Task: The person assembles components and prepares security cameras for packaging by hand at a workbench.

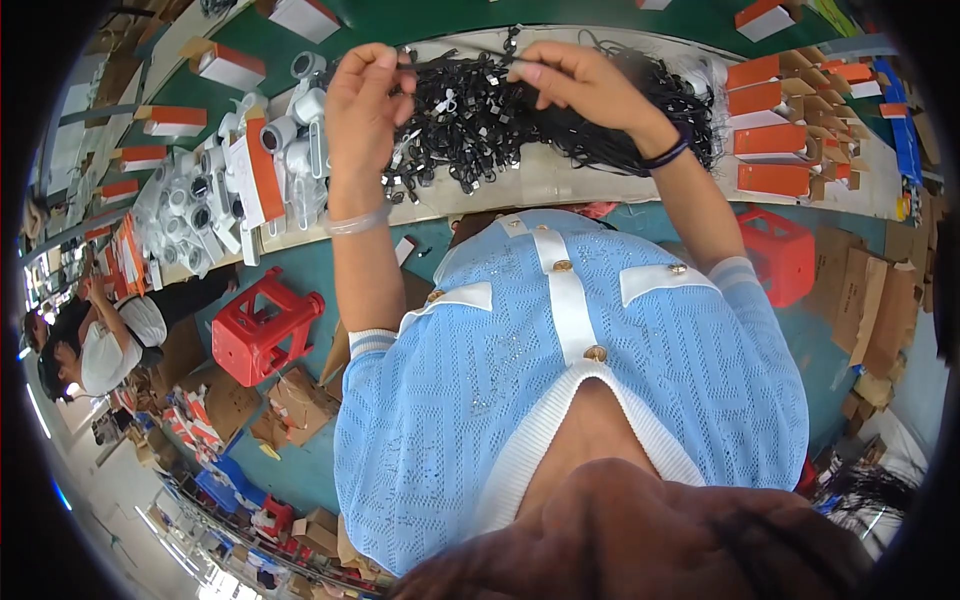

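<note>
Long pale bench (560, 185) runs across the top, a green surface (420, 20) beyond it. Teal floor (300, 470) below. Red plastic stool (262, 325) at left, a second red stool (780, 252) at right. Flattened brown cardboard (880, 300) stacked along the right, more cardboard scraps (300, 400) on the floor near the left stool. Orange-and-white boxes (770, 130) lined up on the bench's right end. Another person (100, 345) sits at far left. Bright daylight on the pale floor at lower left (110, 490).
</note>
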Tool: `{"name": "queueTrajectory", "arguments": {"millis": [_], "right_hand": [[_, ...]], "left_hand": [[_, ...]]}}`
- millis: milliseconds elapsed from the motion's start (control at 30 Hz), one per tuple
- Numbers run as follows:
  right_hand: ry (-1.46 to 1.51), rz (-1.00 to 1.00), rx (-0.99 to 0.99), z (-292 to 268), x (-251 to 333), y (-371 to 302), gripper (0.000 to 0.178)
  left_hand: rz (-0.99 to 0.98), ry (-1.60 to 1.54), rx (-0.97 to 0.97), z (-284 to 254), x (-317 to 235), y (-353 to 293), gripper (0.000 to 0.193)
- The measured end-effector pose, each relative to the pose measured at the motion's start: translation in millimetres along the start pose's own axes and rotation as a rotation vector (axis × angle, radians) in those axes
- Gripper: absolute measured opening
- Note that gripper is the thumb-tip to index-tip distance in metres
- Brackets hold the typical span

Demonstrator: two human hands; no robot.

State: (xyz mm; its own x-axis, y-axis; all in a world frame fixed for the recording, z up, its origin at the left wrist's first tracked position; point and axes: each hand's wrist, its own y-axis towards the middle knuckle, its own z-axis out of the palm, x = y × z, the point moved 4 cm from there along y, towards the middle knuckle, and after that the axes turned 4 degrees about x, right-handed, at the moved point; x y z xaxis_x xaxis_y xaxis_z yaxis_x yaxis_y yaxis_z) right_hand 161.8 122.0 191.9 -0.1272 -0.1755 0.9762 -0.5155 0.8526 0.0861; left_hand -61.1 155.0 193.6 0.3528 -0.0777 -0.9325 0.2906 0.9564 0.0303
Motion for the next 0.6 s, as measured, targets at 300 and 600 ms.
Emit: {"name": "queueTrajectory", "arguments": {"millis": [300,600], "right_hand": [[0.050,-0.093,0.303,54,73,24,0.020],[-0.655,0.041,0.188,65,-20,10,0.035]], "left_hand": [[-0.369,0.213,0.520,41,44,-41,0.017],[-0.171,0.939,0.016,-62,103,-96,0.022]]}}
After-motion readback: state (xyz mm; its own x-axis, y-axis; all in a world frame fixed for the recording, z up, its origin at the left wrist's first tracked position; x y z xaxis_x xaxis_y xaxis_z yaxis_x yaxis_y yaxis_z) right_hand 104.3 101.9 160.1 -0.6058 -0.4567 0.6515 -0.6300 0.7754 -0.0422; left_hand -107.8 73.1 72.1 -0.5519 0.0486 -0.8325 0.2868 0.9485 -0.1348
